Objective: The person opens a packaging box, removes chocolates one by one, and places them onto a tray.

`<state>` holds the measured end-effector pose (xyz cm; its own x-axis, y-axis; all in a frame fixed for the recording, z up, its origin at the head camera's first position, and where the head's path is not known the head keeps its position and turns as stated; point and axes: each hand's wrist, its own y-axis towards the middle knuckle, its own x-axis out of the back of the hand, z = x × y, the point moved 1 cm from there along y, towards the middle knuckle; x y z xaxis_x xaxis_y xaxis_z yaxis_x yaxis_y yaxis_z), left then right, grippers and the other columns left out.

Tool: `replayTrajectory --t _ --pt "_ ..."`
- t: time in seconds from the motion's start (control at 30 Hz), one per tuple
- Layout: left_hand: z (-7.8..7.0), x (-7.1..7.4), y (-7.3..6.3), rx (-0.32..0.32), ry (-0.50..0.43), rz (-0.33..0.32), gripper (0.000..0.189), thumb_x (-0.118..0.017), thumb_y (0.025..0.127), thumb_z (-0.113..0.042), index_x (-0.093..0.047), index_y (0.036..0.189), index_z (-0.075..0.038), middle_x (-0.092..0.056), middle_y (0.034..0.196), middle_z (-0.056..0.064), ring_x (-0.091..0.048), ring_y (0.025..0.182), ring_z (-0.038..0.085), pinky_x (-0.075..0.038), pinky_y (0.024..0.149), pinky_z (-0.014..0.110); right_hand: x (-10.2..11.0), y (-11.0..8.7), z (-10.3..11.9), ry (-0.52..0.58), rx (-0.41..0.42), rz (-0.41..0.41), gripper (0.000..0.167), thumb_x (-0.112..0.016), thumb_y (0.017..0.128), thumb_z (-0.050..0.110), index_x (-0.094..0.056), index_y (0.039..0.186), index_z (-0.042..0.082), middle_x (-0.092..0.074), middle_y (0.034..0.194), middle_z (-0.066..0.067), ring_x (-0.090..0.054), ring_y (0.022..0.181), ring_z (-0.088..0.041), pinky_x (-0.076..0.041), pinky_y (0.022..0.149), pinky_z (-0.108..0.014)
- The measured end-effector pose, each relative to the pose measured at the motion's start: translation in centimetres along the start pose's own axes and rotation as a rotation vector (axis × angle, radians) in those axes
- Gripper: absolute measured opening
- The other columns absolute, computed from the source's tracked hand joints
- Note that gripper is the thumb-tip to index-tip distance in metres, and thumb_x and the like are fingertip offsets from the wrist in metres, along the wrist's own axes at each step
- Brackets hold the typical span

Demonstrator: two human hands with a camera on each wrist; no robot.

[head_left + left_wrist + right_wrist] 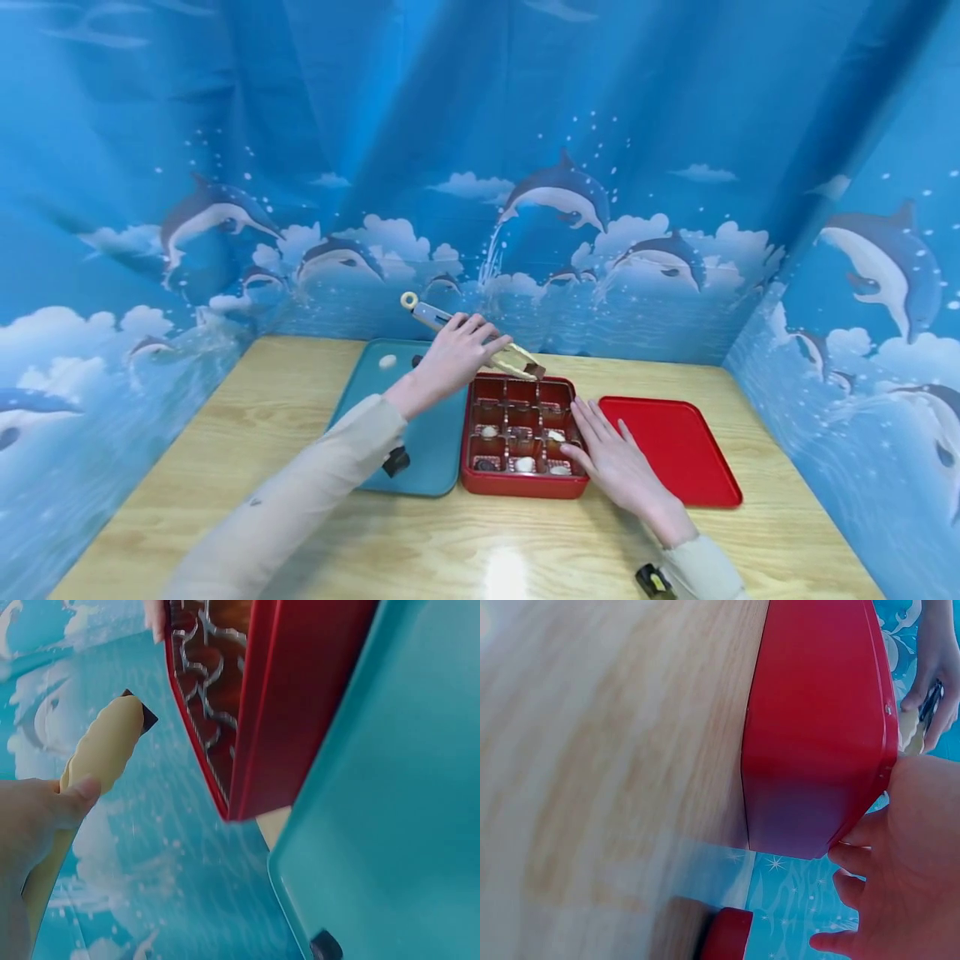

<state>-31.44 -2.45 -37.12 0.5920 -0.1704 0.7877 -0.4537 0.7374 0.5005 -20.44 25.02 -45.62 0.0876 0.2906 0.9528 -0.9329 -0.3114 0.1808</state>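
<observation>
My left hand [459, 357] grips a pair of cream tongs [426, 314] with a grey-blue handle. Between the tongs' tips is a square brown chocolate [535, 371], held over the far edge of the red box [525, 486]. In the left wrist view, the dark corner of the chocolate [149, 718] sticks out past the scalloped tips. A clear divided insert fills the box, with white and dark pieces in its near and middle rows. Along the box's right rim rests my right hand [615, 457], fingers straight; in the right wrist view its fingertips lie at the rim.
A teal tray [427, 475] lies left of the box, carrying a white piece [387, 362] and a dark piece [417, 361] near its far end. To the right is a flat red lid [675, 450]. A blue dolphin curtain [465, 100] hangs behind the wooden table [420, 542].
</observation>
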Motion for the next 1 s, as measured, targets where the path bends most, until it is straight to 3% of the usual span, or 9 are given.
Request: replayTrajectory --t 0.27,0.37,0.57,0.8,1.0 --pt "2.6 0.4 -2.1 0.127 0.013 -0.01 0.042 -0.074 0.093 -0.03 -0.067 0.134 -0.021 -0.069 0.118 0.003 -0.058 0.111 0.024 -0.045 0.096 0.042 0.1 -0.1 -0.2 0.005 -0.014 0.001 0.077 -0.05 0.103 0.052 -0.029 0.159 0.004 -0.025 0.166 -0.013 -0.02 0.153 -0.038 -0.019 0.117 -0.068" --pt "3.6 0.5 -2.9 0.172 0.022 -0.009 0.042 -0.075 0.092 -0.027 -0.068 0.133 -0.019 -0.069 0.117 0.004 -0.058 0.11 0.025 -0.046 0.095 0.043 0.1 -0.1 -0.3 0.008 -0.016 0.005 0.077 -0.05 0.103 0.051 -0.029 0.159 0.003 -0.026 0.166 -0.014 -0.019 0.153 -0.038 -0.019 0.117 -0.068" --pt "5.4 -0.1 -4.5 0.251 0.043 0.067 0.039 -0.073 0.094 -0.024 -0.068 0.132 -0.017 -0.068 0.118 0.008 -0.057 0.11 0.027 -0.045 0.094 0.044 0.2 -0.1 -0.1 0.016 -0.014 0.011 0.077 -0.05 0.103 0.051 -0.029 0.159 0.003 -0.026 0.166 -0.015 -0.019 0.153 -0.038 -0.019 0.116 -0.068" --pt "6.2 -1.4 -5.8 0.263 0.138 0.159 0.028 -0.069 0.097 -0.016 -0.07 0.126 -0.016 -0.068 0.112 0.009 -0.057 0.106 0.029 -0.045 0.091 0.043 0.1 0.1 0.1 0.019 -0.007 0.004 0.076 -0.052 0.103 0.05 -0.03 0.159 0.003 -0.026 0.166 -0.015 -0.021 0.152 -0.038 -0.02 0.116 -0.068" --pt "5.9 -2.6 -5.6 0.278 0.187 0.213 0.026 -0.067 0.097 -0.004 -0.074 0.119 -0.014 -0.069 0.106 0.009 -0.057 0.102 0.028 -0.044 0.087 0.041 -0.1 0.1 -0.1 0.018 -0.005 0.006 0.076 -0.051 0.103 0.051 -0.03 0.159 0.003 -0.026 0.166 -0.015 -0.02 0.153 -0.038 -0.02 0.116 -0.068"
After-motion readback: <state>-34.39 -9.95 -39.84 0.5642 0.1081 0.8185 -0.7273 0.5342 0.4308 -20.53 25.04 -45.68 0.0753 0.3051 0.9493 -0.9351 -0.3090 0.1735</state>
